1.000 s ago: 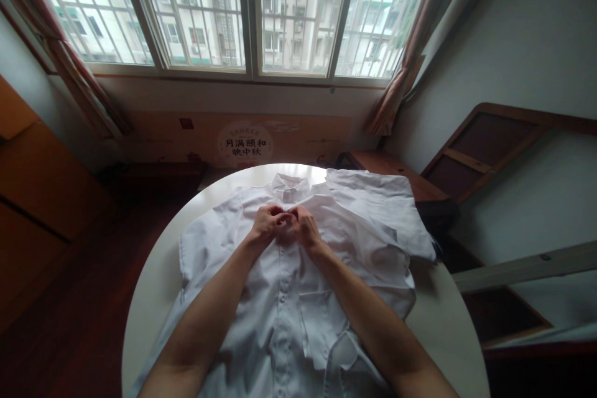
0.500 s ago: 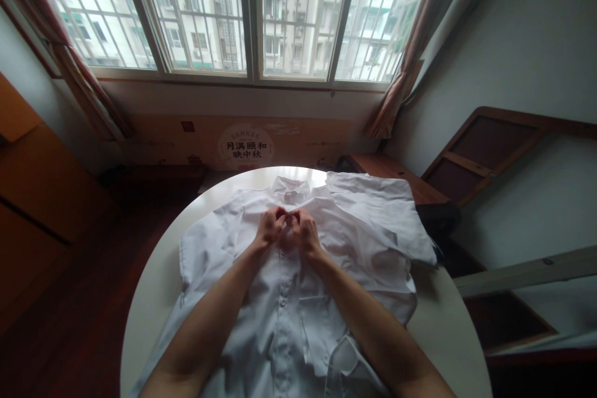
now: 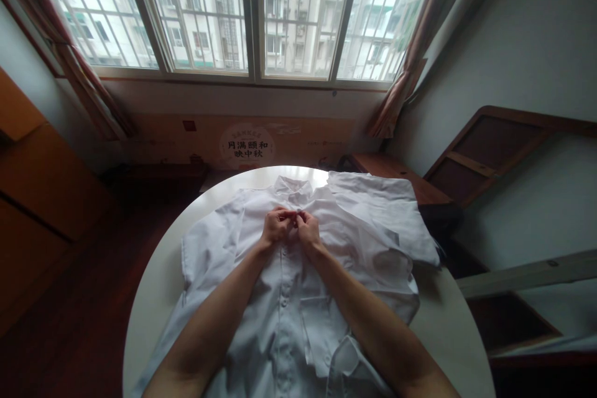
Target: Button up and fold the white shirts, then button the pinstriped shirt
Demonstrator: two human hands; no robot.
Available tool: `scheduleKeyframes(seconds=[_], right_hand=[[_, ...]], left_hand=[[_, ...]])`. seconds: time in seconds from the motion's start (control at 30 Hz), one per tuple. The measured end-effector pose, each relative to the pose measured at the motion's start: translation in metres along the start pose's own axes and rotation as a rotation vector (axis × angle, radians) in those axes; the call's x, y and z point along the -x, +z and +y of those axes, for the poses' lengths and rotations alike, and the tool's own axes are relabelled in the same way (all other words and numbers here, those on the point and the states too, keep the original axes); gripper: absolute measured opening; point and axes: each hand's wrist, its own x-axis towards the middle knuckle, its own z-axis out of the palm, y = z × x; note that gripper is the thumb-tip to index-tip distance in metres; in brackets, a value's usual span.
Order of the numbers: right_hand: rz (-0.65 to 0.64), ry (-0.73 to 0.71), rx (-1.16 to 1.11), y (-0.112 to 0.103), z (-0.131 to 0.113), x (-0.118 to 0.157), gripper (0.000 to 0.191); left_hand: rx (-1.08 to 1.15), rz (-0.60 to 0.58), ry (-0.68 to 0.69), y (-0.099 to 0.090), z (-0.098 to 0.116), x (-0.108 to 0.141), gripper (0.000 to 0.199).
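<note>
A white button-up shirt point(image 3: 252, 317) lies spread face up, its collar point(image 3: 293, 187) at the far end and a row of buttons down the middle. Just below the collar, my left hand point(image 3: 278, 225) pinches the front edge of the shirt. My right hand point(image 3: 308, 229) meets it there, thumb and fingers closed on the same front edge. The fingertips of both hands touch or nearly touch, and they hide the button and buttonhole at that spot. A chest pocket point(image 3: 317, 329) shows beneath my right forearm.
The shirt rests on a round white table point(image 3: 152, 298). More folded white cloth point(image 3: 387, 199) lies at its far right. A wooden bench point(image 3: 401, 177) and a wooden frame point(image 3: 485, 155) stand to the right, orange cabinets point(image 3: 37, 180) to the left. Beyond is a barred window point(image 3: 200, 18).
Both hands stay at the upper front of the shirt. The left fingers have shifted slightly right, with the fingertips now closer against the right hand's. The view has moved a little.
</note>
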Motion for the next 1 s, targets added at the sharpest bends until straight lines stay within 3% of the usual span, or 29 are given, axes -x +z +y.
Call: scheduleKeyframes(seconds=[0.17, 0.33, 0.47, 0.7, 0.83, 1.0], right_hand=[[-0.023, 0.124, -0.110, 0.001, -0.006, 0.002, 0.015], [-0.048, 0.101, -0.120, 0.001, -0.004, 0.003, 0.023], [-0.012, 0.052, -0.110, -0.001, -0.001, 0.001, 0.023], [-0.150, -0.031, 0.024, -0.011, -0.004, -0.005, 0.021], [-0.109, -0.152, 0.305, -0.014, -0.003, -0.004, 0.021], [-0.046, -0.446, 0.755, -0.014, -0.009, 0.005, 0.019]], left_hand=[[-0.078, 0.084, -0.007, 0.003, 0.000, 0.005, 0.013], [-0.031, 0.116, -0.097, 0.005, 0.000, 0.006, 0.018], [0.057, 0.050, -0.118, 0.003, 0.001, 0.003, 0.013], [0.229, -0.024, -0.169, -0.002, 0.002, -0.001, 0.015], [0.184, -0.020, -0.194, -0.004, 0.002, -0.001, 0.015], [0.395, -0.165, -0.380, -0.010, 0.002, -0.002, 0.028]])
